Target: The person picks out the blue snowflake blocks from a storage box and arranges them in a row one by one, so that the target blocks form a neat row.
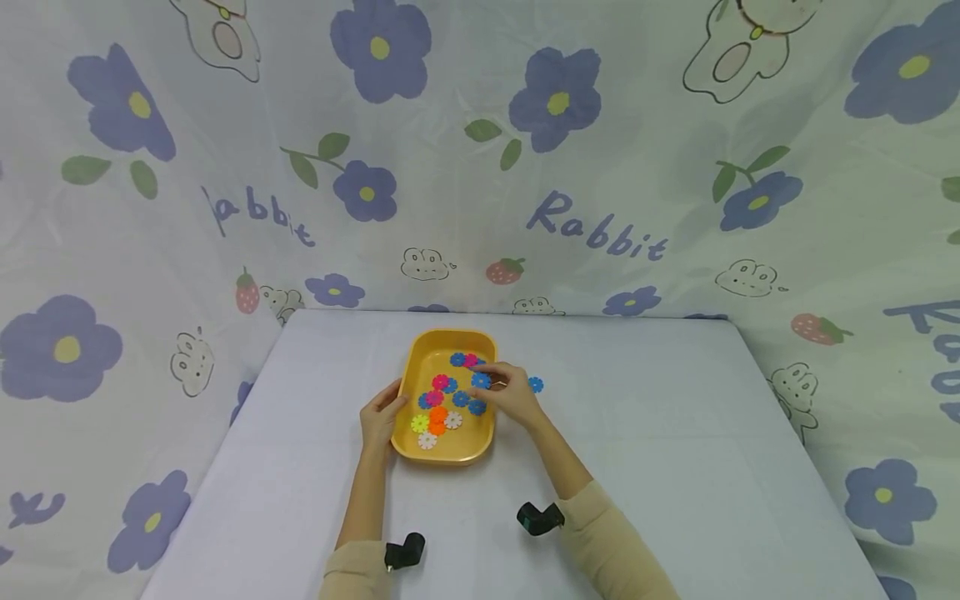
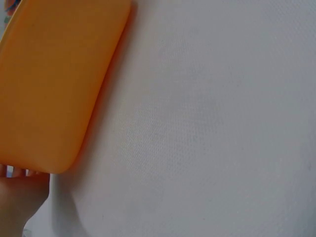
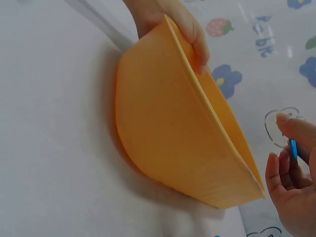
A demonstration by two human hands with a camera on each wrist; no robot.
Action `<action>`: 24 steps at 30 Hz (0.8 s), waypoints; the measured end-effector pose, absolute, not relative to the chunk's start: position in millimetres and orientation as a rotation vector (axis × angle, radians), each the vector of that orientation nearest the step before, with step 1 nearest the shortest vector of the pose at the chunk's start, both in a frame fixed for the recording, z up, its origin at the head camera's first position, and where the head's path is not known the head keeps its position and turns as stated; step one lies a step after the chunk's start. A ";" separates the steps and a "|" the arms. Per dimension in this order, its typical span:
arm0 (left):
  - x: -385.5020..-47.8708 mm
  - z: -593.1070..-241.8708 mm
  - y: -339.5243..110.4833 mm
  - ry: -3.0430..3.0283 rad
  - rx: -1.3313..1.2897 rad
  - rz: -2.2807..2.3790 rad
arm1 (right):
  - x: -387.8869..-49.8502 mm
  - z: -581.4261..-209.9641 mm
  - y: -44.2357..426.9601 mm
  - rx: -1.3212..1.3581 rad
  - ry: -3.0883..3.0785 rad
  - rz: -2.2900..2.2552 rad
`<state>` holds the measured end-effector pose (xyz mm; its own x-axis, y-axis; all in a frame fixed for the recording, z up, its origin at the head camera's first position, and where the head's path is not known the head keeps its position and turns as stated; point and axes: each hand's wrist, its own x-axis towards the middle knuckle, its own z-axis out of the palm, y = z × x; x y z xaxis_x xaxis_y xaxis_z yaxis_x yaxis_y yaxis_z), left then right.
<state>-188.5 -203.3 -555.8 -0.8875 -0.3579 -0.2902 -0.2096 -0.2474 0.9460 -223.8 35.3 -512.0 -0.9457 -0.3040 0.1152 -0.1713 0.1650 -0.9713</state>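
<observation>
My left hand point(image 1: 381, 412) point(image 2: 22, 200) grips the left side of a yellow tray point(image 1: 450, 457) point(image 2: 59, 84), and in the right wrist view its thumb hooks over the rim point(image 3: 215, 103). Above the tray's right edge, my right hand point(image 1: 513, 396) point(image 3: 295, 190) pinches a small blue piece point(image 3: 294, 149) between thumb and fingers. Several flower-shaped pieces lie in the tray: pink point(image 1: 440, 382), blue point(image 1: 477, 407), orange point(image 1: 437, 413), white point(image 1: 427, 440) and a yellow one point(image 1: 420, 424). The right hand partly covers some blue pieces.
A loose blue piece point(image 1: 536, 384) lies on the white tabletop point(image 1: 637, 433), just right of the right hand. Behind the table's back edge hangs a patterned cloth point(image 1: 465, 217). Black wrist devices point(image 1: 405, 551) sit at both sleeves.
</observation>
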 end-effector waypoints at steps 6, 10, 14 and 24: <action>-187.6 -555.4 -203.2 -1.866 0.707 -2.305 | -229.0 -513.3 61.6 -0.432 2.419 -1.929; -187.6 -555.3 -203.0 -1.852 0.704 -2.323 | -230.9 -513.7 78.7 -0.399 2.477 -1.926; -187.6 -555.2 -202.4 -1.861 0.721 -2.313 | -224.9 -504.1 93.5 -0.416 2.497 -1.924; -187.9 -554.5 -202.1 -1.874 0.722 -2.295 | -228.0 -525.9 129.5 -0.258 2.633 -1.816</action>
<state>-187.9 -202.1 -554.5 -0.8840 -0.3592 -0.2992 -0.2213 -0.2423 0.9446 -228.0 129.5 -525.9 -0.9848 -0.0935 0.1461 -0.1698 0.3472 -0.9223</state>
